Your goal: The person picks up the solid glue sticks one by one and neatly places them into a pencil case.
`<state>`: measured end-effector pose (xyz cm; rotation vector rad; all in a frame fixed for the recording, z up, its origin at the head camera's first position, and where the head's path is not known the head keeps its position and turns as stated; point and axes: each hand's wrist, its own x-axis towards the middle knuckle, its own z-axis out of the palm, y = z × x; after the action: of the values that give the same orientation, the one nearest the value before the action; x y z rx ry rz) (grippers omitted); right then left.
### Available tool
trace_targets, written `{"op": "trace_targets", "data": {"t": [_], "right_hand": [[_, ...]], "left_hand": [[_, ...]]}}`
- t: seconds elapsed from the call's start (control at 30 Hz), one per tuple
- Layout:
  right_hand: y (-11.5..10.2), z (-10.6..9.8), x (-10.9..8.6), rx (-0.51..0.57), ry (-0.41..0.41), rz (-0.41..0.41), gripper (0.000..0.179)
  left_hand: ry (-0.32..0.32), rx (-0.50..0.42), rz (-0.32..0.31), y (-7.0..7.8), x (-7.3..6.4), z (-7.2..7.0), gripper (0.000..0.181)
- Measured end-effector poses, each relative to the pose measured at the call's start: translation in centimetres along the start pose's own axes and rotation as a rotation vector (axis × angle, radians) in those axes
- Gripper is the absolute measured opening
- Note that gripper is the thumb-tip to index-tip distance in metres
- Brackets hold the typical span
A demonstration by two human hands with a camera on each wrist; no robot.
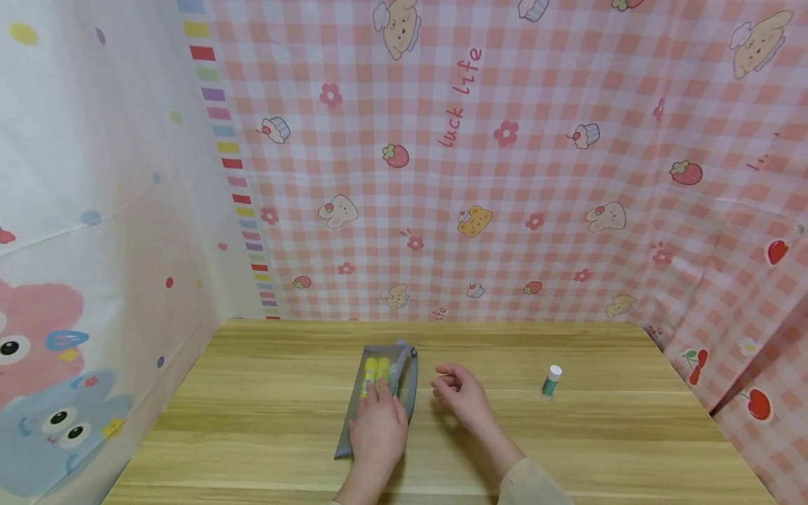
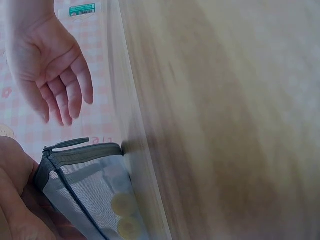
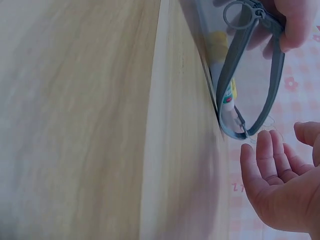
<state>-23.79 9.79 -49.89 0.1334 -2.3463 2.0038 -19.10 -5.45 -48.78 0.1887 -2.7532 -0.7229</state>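
A grey see-through mesh zip pouch (image 1: 356,414) lies on the table, its zipped mouth spread wide toward the right. Two yellow tubes (image 1: 370,375) and a whitish tube with a green label (image 3: 228,97) are inside. My left hand (image 1: 380,428) lies over the pouch and holds it near the mouth, thumb and fingers on either side of the zip band (image 3: 277,75). My right hand (image 1: 463,396) hovers just right of the mouth, holding nothing, its fingers loosely bent. Off to its right stands a glue stick (image 1: 551,382) with a white cap and green label.
The wooden table (image 1: 252,393) meets a pink checked cloth (image 1: 505,175) hung along its back and right side. A white cloth (image 1: 145,210) with cartoon figures hangs at the left.
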Motion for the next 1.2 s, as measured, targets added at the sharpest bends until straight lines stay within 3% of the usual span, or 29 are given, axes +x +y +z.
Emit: {"op": "trace_targets", "data": {"t": [0.67, 1.2], "right_hand": [[0.2, -3.8, -1.0, -0.072, 0.044, 0.030, 0.031], [0.0, -6.0, -2.4, -0.134, 0.098, -0.020, 0.032]], "left_hand": [[0.009, -0.003, 0.005, -0.1, 0.0, 0.2, 0.046], [-0.001, -0.015, 0.001, -0.1, 0.0, 0.2, 0.047]]}}
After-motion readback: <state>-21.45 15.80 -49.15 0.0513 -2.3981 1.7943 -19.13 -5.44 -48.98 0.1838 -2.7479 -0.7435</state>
